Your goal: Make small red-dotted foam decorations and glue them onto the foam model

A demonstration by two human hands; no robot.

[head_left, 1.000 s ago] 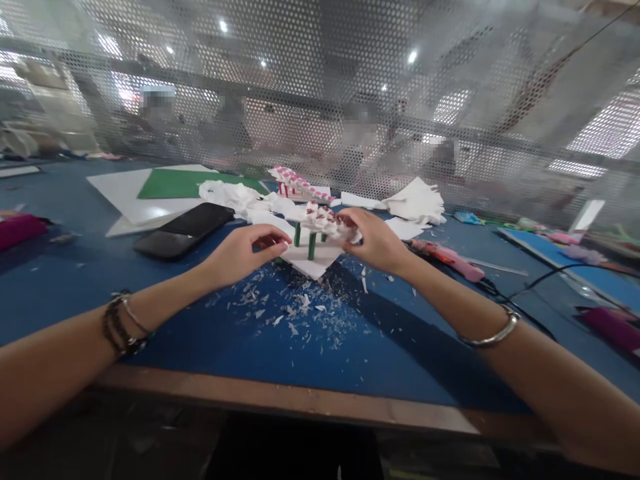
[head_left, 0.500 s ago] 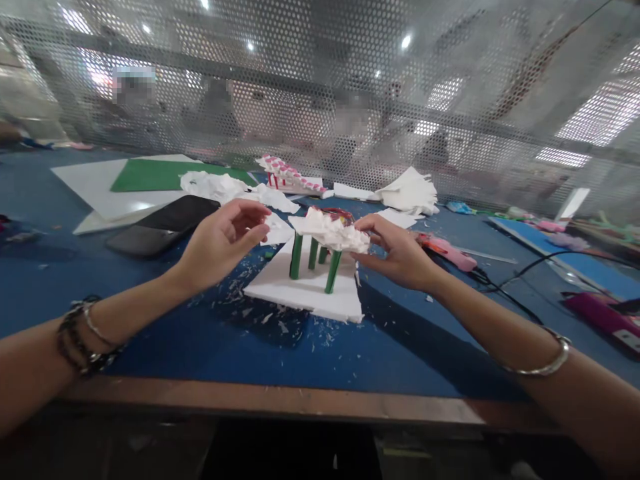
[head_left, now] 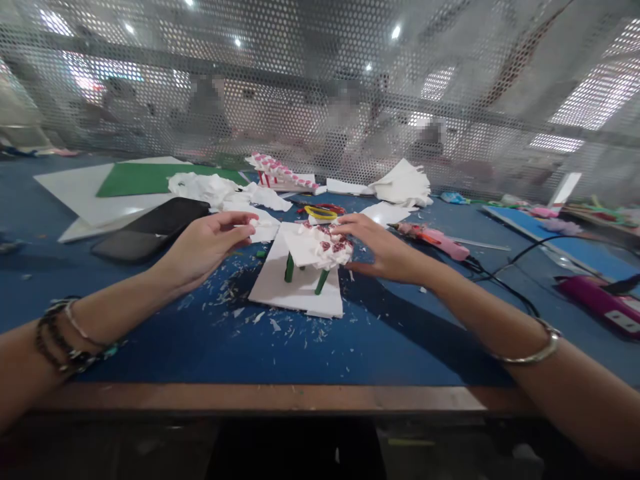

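Note:
A small handmade model stands before me: a white foam or paper top [head_left: 300,247] with ruffled white pieces and dark red patches, on green posts [head_left: 321,282] above a white base board [head_left: 270,287]. At the right side of the top, my right hand [head_left: 383,250] holds its edge, fingers over it and thumb lower down. My left hand [head_left: 207,247] is to the left of the model, apart from it. Its thumb and index finger are nearly together; a tiny whitish bit seems to be between them, too small to name.
Behind the model lie yellow-and-red-handled scissors [head_left: 321,212]. A pink glue gun [head_left: 440,241] with a black cable is at right, near a purple device [head_left: 597,303]. A black phone-like slab [head_left: 150,230], crumpled white paper [head_left: 200,189] and a pink-dotted model [head_left: 280,175] are farther back.
The model's top has tilted, so its upper face and red patches now show. My left thumb and index finger have come closer together. The view has shifted slightly.

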